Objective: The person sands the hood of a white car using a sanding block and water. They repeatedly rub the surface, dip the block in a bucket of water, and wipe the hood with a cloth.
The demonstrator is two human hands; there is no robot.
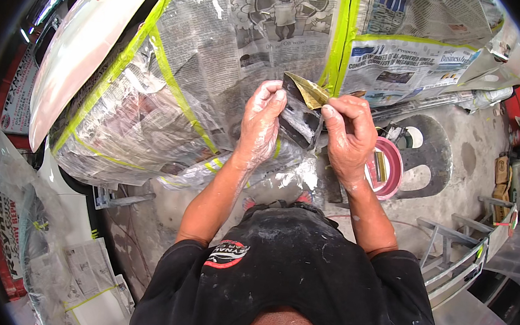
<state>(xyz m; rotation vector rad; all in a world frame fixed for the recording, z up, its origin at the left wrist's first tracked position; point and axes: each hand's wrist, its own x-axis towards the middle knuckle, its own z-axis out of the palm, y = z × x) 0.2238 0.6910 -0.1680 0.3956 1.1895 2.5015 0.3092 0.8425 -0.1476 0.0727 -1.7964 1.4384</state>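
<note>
In front of me, a dark sheet of what looks like sandpaper (299, 124), smeared with white dust, is held between both hands. My left hand (263, 116), dusted white, grips its left edge with thumb and fingers. A yellowish-brown flap (308, 93) at the sheet's top is folded over into a point. Thumb and forefinger of my right hand (350, 130) pinch the right end of that flap. The sheet's lower part hangs between the hands. Just beyond stands a curved vehicle body covered in newspaper (278, 22), with yellow-green masking tape (179, 96) along its seams.
Right of my right hand, a round pink tub (399, 171) holds a yellowish bar-shaped object. Behind it lies a dark board with cut-outs (437, 156) on the concrete floor. A metal ladder-like frame (457, 257) is at lower right. A pale curved panel (88, 42) rises at left.
</note>
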